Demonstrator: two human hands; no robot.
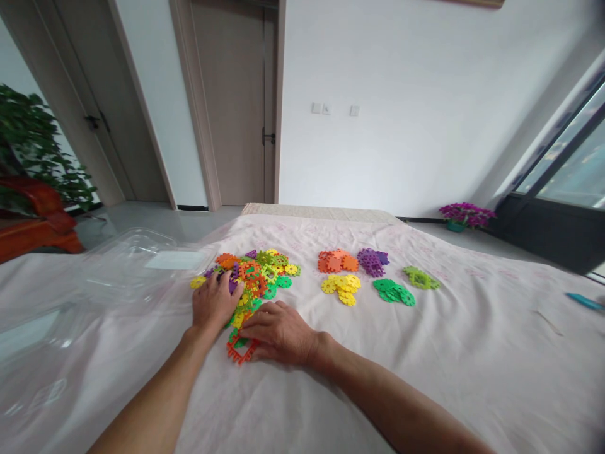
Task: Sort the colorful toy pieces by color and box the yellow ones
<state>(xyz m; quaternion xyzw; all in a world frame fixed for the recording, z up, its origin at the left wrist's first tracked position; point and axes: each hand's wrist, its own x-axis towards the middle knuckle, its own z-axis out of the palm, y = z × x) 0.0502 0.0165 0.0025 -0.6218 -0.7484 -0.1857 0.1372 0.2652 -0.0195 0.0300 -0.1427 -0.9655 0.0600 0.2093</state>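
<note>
A mixed heap of plastic interlocking pieces (253, 277) lies on the cloth, in orange, yellow, green and purple. My left hand (216, 301) rests on the heap's left side, fingers spread over purple and yellow pieces. At the near end, my right hand (280, 333) lies low with its fingers stretched out over the pieces. A red-orange square frame piece (240, 358) touches its thumb side. Sorted piles lie to the right: orange squares (336, 261), purple squares (372, 261), yellow discs (345, 287), green discs (395, 292) and light green pieces (420, 278).
Clear plastic containers stand on the left, one (127, 277) behind another (35, 353). A pale pink cloth (454, 353) covers the table. Farther right are a blue object (585, 301) and a thin stick (549, 323). A red wooden chair (40, 214) stands beyond the left edge.
</note>
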